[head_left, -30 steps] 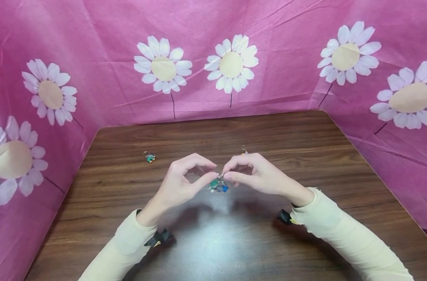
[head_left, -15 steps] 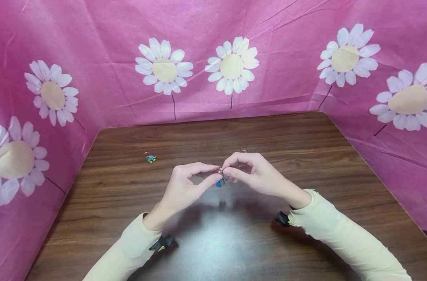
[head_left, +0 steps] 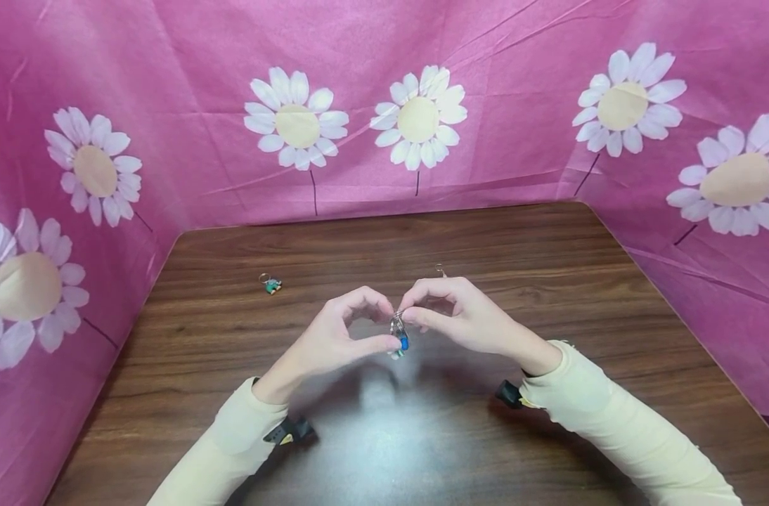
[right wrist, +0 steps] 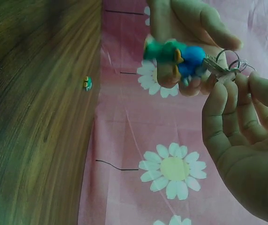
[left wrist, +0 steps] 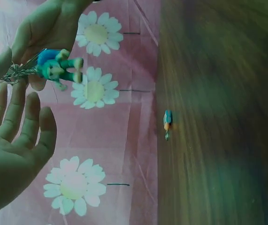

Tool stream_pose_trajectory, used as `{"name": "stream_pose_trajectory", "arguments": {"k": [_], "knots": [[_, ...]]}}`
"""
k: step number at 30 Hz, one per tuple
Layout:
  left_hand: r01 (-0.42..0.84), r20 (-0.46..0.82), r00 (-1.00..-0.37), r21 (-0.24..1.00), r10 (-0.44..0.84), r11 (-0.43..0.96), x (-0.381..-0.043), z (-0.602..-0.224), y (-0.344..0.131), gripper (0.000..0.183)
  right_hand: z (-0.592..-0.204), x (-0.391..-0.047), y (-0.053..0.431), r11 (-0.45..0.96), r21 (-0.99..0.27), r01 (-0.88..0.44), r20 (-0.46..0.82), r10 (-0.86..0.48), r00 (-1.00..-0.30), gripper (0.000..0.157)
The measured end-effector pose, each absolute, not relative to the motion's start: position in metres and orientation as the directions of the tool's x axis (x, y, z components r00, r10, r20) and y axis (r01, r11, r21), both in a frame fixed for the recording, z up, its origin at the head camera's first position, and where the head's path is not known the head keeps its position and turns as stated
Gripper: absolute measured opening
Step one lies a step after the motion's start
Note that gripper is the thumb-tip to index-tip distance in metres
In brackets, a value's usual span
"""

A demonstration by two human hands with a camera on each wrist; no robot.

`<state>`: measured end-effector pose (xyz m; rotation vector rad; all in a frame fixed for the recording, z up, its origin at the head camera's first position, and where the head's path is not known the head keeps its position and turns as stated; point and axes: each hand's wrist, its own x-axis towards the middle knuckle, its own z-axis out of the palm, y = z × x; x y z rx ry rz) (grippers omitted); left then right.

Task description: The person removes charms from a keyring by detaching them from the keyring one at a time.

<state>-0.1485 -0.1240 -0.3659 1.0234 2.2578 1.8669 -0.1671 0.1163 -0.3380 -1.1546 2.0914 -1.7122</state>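
A bunch of keychains [head_left: 403,343] with small green and blue figures hangs from metal rings between my hands, above the table. My right hand [head_left: 469,316] pinches the rings [right wrist: 239,64] at the top of the bunch. My left hand [head_left: 340,334] is beside it with thumb and index finger spread apart, the thumb tip right at the blue figure [right wrist: 191,61]. Its other fingers are loosely bent in the left wrist view. Flat metal pieces [right wrist: 213,66] link the figures to the rings. In the left wrist view the green figure [left wrist: 54,70] sticks out sideways.
A green keychain [head_left: 272,285] lies on the wooden table [head_left: 220,337] to the left. Another keychain [head_left: 440,269] lies beyond my right hand, partly hidden by it. A pink cloth [head_left: 359,183] with white daisies stands around the table's back and sides.
The left fingers closed in on the rings half a second ago and now stand apart, with the figures hanging lower. The right hand stays almost in place, pinching the rings.
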Motion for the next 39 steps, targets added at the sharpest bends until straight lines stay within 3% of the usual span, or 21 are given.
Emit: {"name": "stream_pose_trajectory", "arguments": {"k": [9, 17, 28, 39], "knots": [[0.431, 0.418, -0.773, 0.898, 0.477, -0.089, -0.1473, -0.365, -0.1259, 0.019, -0.3367, -0.165, 0.1167, 0.011, -0.906, -0.423, 0.311, -0.661, -0.683, 0.013], [0.521, 0.516, -0.756, 0.847, 0.403, -0.106, -0.1468, -0.3643, -0.1252, 0.015, -0.3387, -0.1657, 0.1161, 0.004, -0.9, -0.436, 0.329, -0.651, -0.684, 0.014], [0.491, 0.454, -0.732, 0.868, 0.507, -0.069, -0.1475, -0.362, -0.1253, 0.019, -0.3382, -0.1655, 0.1155, 0.001, -0.898, -0.44, 0.333, -0.65, -0.683, 0.014], [0.378, 0.347, -0.882, 0.925, 0.318, 0.039, -0.1404, -0.3562, -0.1258, 0.021, -0.3374, -0.165, 0.1161, 0.027, -0.859, -0.511, 0.389, -0.613, -0.687, 0.014]]}}
